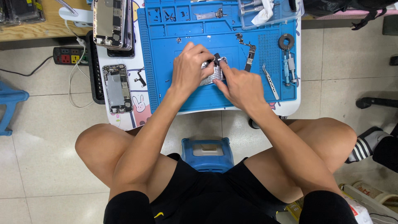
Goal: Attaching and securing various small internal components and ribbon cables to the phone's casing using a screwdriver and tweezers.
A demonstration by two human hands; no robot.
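Both hands meet mid-mat over a small opened phone chassis – silver, lying on the blue work mat on the bench, its long axis running roughly away from the person w/ a slight tilt. Left hand sits on the chassis' left side, fingers curled narrow and pinched at its top edge near a small dark part; whether it grips a tool there can't be told. Right hand comes in from the lower right, forefinger stretched out & pressing on the chassis' right edge, other fingers folded in. Both hands touch it – left is nearer the top end, right nearer the bottom. Most of the chassis is hidden under fingers. Off to the right: a loose logic board, tweezers, apart from the hands. Left of the mat lies another opened phone
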